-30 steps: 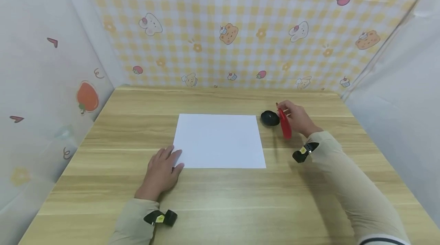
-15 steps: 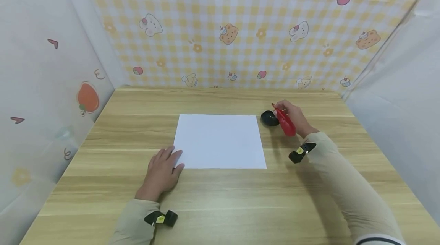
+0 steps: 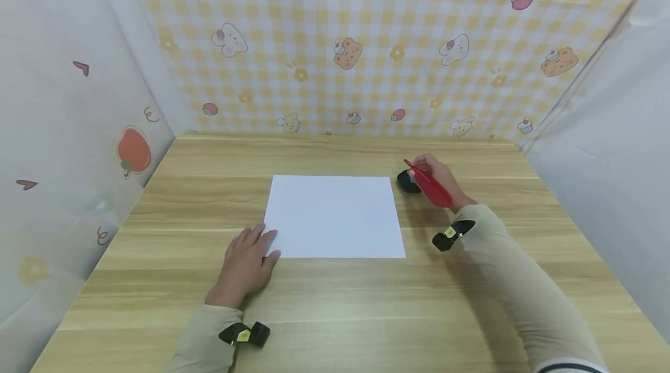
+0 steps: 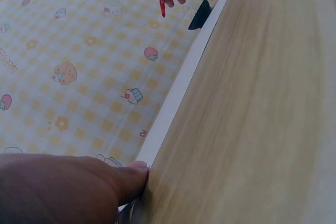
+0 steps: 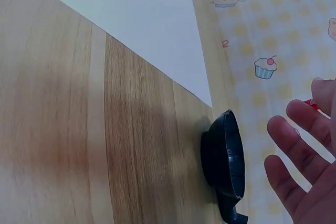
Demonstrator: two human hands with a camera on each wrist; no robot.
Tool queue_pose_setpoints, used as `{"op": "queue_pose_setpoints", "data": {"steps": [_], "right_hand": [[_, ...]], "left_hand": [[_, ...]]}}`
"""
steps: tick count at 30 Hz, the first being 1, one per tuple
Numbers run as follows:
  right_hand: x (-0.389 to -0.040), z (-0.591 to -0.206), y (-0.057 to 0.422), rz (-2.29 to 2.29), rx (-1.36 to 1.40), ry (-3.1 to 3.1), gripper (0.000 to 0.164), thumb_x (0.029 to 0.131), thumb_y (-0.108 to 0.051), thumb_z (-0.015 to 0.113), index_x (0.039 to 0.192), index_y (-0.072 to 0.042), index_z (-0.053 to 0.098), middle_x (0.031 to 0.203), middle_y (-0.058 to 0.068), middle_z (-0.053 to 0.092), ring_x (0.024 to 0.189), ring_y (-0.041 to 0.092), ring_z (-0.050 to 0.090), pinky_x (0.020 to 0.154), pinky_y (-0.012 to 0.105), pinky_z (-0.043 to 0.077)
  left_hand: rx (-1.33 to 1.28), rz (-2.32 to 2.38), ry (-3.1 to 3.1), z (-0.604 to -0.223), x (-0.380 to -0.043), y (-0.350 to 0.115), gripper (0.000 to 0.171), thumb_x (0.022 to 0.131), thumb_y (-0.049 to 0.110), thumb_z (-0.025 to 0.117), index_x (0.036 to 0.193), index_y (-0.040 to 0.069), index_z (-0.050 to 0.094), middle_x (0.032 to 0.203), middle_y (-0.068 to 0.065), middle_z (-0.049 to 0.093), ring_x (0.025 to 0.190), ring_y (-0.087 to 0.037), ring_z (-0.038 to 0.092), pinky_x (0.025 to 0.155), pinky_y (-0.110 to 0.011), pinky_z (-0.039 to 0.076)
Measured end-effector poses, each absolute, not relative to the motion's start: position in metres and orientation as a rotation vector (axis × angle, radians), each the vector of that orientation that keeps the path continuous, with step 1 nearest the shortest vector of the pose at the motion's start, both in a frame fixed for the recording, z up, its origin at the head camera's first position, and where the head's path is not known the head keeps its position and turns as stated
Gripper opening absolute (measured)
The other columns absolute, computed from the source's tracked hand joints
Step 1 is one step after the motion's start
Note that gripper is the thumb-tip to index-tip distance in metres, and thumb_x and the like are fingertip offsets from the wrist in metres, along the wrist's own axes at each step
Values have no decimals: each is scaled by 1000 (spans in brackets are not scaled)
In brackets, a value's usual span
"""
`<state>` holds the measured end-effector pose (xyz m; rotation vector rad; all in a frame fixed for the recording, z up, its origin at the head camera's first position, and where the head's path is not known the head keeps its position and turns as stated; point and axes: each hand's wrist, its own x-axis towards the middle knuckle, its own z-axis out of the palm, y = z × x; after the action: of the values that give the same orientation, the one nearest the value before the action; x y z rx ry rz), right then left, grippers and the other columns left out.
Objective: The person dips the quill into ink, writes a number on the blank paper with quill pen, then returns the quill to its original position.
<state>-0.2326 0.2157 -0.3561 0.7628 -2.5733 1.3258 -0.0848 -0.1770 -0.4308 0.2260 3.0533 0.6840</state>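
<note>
My right hand [image 3: 439, 174] pinches a red feather-shaped pen [image 3: 433, 188] and holds it over the right side of the table. Its thin tip points up and to the left, while the broad end slants down toward the wrist. Partly hidden behind hand and pen is a small black dish [image 3: 406, 182]; the right wrist view shows the dish's [image 5: 223, 153] hollow bowl and a narrow stem. My left hand [image 3: 245, 265] rests on the lower left corner of a blank white sheet of paper [image 3: 335, 216], fingers spread loosely.
A wood-grain table [image 3: 335, 315] lies under everything. Behind it hangs a yellow checked cloth [image 3: 314, 88] with cartoon prints, and pale sheets [image 3: 68, 128] close off both sides. A small black camera [image 3: 447, 236] is strapped to each wrist.
My right hand has moved slightly left, and the pen has turned from near upright to a slant, its tip swinging left above the dish. The left hand and paper stay put.
</note>
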Motion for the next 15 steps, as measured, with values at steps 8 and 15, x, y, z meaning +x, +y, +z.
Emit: {"op": "queue_pose_setpoints", "data": {"steps": [8, 15], "right_hand": [[-238, -365, 215, 1378, 659, -2596, 17, 92, 3, 57, 107, 10, 51, 99, 29, 65, 87, 38, 65, 76, 18, 50], [-250, -376, 224, 1537, 473, -2676, 23, 98, -10, 56, 115, 4, 48, 112, 25, 64, 94, 31, 65, 79, 19, 51]], "left_hand": [[240, 690, 3063, -431, -84, -176, 46, 97, 23, 57, 137, 2, 51, 146, -26, 39, 136, -48, 27, 108, -64, 18], [237, 688, 3063, -431, -84, -176, 46, 97, 24, 57, 137, 2, 51, 147, -25, 38, 136, -48, 28, 108, -64, 19]]}}
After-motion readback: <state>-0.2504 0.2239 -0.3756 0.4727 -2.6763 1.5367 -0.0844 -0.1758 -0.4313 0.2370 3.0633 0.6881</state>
